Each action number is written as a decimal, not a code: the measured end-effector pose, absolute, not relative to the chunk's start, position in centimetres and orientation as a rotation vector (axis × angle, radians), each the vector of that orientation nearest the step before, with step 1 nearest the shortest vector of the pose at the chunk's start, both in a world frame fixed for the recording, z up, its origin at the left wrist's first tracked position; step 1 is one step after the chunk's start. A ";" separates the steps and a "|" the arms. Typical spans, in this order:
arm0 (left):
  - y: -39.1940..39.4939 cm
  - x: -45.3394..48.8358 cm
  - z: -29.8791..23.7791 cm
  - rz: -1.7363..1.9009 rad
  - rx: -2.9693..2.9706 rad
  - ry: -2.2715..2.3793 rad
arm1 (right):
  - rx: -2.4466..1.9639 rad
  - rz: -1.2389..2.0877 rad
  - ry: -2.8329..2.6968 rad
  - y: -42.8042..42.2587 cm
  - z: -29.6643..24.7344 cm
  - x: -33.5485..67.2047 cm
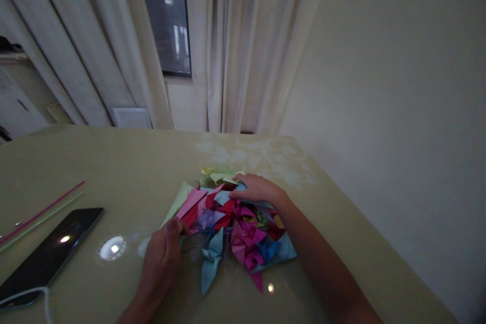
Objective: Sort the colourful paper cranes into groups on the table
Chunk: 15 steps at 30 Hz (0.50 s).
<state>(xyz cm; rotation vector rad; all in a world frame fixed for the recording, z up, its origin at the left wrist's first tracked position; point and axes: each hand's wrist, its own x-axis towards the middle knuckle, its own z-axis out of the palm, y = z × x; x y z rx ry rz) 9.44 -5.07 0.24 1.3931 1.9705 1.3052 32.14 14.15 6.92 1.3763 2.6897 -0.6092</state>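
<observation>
A heap of folded origami paper (246,238) in pink, red, purple, blue and green lies on the table in front of me. Some pieces have pointed crane-like shapes, such as a light-blue one (212,258) at the near side. My left hand (163,250) is at the heap's left edge, beside a pink folded paper (193,202). Its fingers are curled together in a pinch, and what they hold is hidden. Over the far side rests my right hand (258,188), thumb and fingers apart, touching pale-blue paper near pale-green pieces (222,176).
To the left, a black phone (53,250) lies with a white cable (28,291) across its lower end. Beyond it are a pink stick (45,208) and a green stick (43,220). A wall (398,111) borders the table's right edge; curtains (250,50) hang behind.
</observation>
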 end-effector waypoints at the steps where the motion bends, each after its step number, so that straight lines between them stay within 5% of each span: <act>1: -5.1 9.5 0.2 1.331 1.384 1.965 | 1.374 -0.603 2.691 14.2 6.9 32.1; 15: -4.4 9.3 -1.7 1.367 1.372 2.063 | 1.360 -0.699 2.703 13.9 7.0 31.8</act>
